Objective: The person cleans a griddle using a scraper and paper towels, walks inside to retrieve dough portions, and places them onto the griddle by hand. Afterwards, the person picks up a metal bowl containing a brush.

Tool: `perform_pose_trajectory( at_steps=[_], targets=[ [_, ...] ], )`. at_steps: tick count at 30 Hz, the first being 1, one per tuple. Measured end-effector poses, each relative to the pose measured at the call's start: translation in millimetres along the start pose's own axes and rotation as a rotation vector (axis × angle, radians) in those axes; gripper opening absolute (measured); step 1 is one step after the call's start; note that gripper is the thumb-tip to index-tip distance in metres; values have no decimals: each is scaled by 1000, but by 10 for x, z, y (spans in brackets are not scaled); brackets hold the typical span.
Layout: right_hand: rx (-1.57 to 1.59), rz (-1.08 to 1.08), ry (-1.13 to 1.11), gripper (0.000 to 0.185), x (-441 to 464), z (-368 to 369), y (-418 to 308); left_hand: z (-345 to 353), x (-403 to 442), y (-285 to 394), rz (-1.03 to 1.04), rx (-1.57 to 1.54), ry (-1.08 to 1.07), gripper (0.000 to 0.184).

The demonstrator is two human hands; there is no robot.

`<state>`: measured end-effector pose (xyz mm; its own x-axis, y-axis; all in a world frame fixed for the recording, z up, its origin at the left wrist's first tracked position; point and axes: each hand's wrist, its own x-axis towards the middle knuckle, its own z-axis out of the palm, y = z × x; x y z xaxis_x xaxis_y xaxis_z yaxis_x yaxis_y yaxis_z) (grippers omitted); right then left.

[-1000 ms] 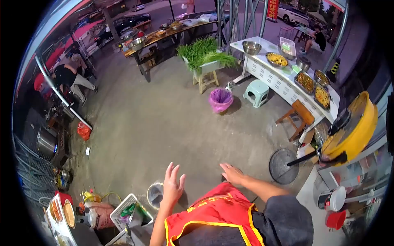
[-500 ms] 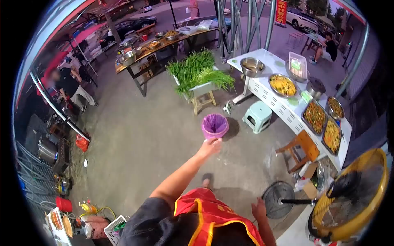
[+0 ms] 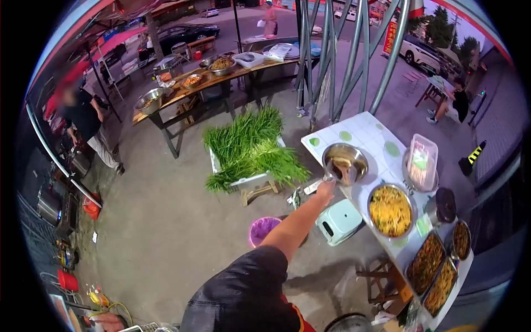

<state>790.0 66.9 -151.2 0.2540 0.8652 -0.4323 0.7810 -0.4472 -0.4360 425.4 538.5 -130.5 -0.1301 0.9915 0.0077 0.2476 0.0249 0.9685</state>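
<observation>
My left hand, at the end of an outstretched arm, is at the near left rim of a metal bowl, its fingers closed on the rim. The shiny bowl rests on a white table and shows brownish patches inside. Beside it are a round dish of yellow shredded food and a clear plastic container. Below my hand stands a pale green stool. My right hand is out of view.
Green leafy stalks fill a white crate on a wooden stand. A purple-lined bin stands nearby. Trays of food lie at the table's near end. A long wooden table is behind, a person at left, and metal poles beyond.
My left hand has moved forward and right, from before the purple bin to the metal bowl. My right hand has left the view. The white table now appears closer.
</observation>
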Motion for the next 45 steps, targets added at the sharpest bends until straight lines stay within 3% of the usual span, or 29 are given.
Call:
perform_pose_trajectory(
  at_steps=[6,8,9,12,14,15,17,20,23,25,26,27,30,32,37,40,45],
  targets=[
    [38,-18,17,52,627,-357,-667,134,486,123,-584,-691,231,31],
    [35,-33,15,51,708,-414,-761,343,749,-591,-314,-243,86,30],
    [28,-41,14,51,762,-440,-799,448,762,-717,-210,-268,160,29],
    [3,-80,3,50,898,-523,-905,499,898,-783,-223,-437,276,24],
    [-10,-112,-2,50,953,-584,-982,303,568,-89,-491,-797,284,23],
    [-15,-130,0,50,974,-611,-1033,252,503,-50,-485,-823,291,23],
    [-9,-178,8,49,977,-688,-1112,183,260,-24,-476,-867,302,24],
    [42,-293,37,49,966,-817,-1319,-36,1,-404,-442,-539,203,25],
    [158,-507,70,48,910,-1009,-1813,-567,-937,326,-396,-801,318,18],
    [207,-730,55,48,783,-1089,-2300,-822,-1419,289,-384,-649,301,16],
    [111,-945,88,51,697,-1108,-2619,-983,-1730,266,-386,-583,314,15],
    [84,-1134,64,54,549,-1110,-2909,-1259,-2322,973,-479,-541,348,14],
    [-52,-1577,-157,72,16,-917,-3424,-1484,-3360,808,-543,-495,501,15],
    [-206,-1814,-247,77,-284,-605,-3437,-1646,-4231,1108,-613,-438,472,16],
    [-152,-2095,-682,39,-1315,109,-3141,-1549,-6114,1032,-636,-591,793,16],
    [-121,-2091,-932,43,-1892,425,-2985,-1399,-7098,977,-701,-659,994,13],
    [-177,-2516,-1149,44,-3008,474,-2893,-1207,-8491,1196,-609,-808,1287,5]
  ],
)
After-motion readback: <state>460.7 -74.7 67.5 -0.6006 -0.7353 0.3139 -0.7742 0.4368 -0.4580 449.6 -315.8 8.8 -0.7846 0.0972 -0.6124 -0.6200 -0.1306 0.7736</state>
